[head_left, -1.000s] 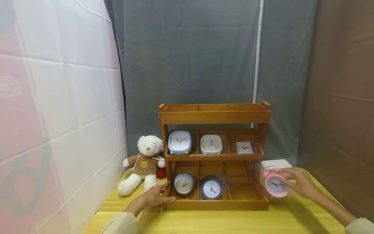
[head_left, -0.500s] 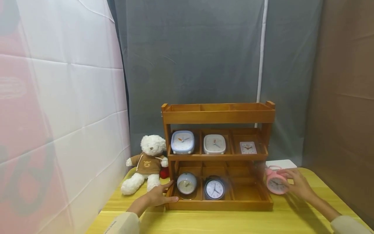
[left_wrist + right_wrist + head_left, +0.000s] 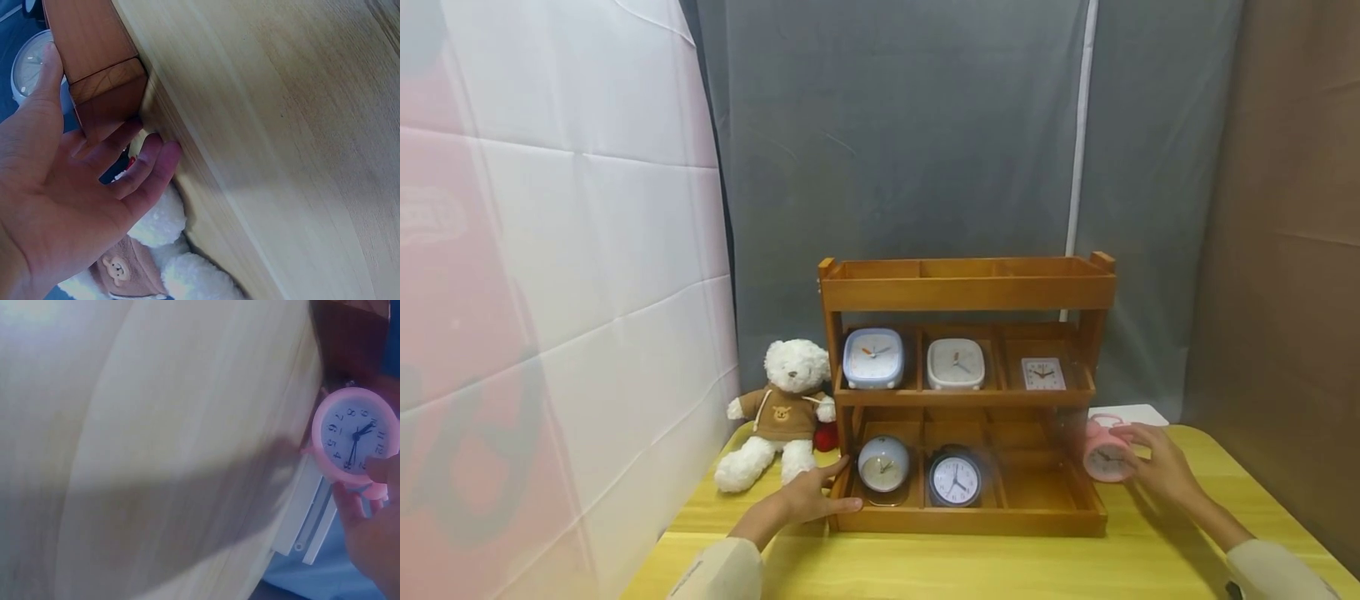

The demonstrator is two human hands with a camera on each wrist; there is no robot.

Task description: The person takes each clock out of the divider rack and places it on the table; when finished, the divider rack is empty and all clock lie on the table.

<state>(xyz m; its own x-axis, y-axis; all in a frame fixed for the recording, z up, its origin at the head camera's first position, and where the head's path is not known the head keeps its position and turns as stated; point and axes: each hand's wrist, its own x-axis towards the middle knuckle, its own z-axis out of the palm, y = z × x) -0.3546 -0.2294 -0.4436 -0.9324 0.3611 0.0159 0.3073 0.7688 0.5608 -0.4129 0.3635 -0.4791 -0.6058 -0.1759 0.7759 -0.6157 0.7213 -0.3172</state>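
Note:
My left hand (image 3: pixel 805 498) grips the lower left front corner of a wooden shelf rack (image 3: pixel 970 522). Its thumb lies at the tray's front edge, the fingers along the outer side. At the rack's right side, my right hand (image 3: pixel 1163 465) pinches a pink twin-bell alarm clock (image 3: pixel 355 434) by its edge, thumb over the dial. On the rack's lower tier sit a round grey-blue clock (image 3: pixel 883 464) and a black-rimmed round clock (image 3: pixel 955 480). The middle tier holds a blue-framed clock (image 3: pixel 873 358), a white rounded clock (image 3: pixel 956 364) and a small square clock (image 3: pixel 1043 374).
A white teddy bear (image 3: pixel 782 417) in a brown hoodie sits left of the rack, a red round object (image 3: pixel 826 437) beside it. Behind the pink clock lies a white box (image 3: pixel 1138 414). Everything stands on a yellow wood-grain table (image 3: pixel 940 567), with a grey curtain (image 3: pixel 910 150) behind.
My right hand has moved the pink alarm clock backward and closer to the rack's right side. The left hand stays on the rack's corner. The head view has shifted slightly.

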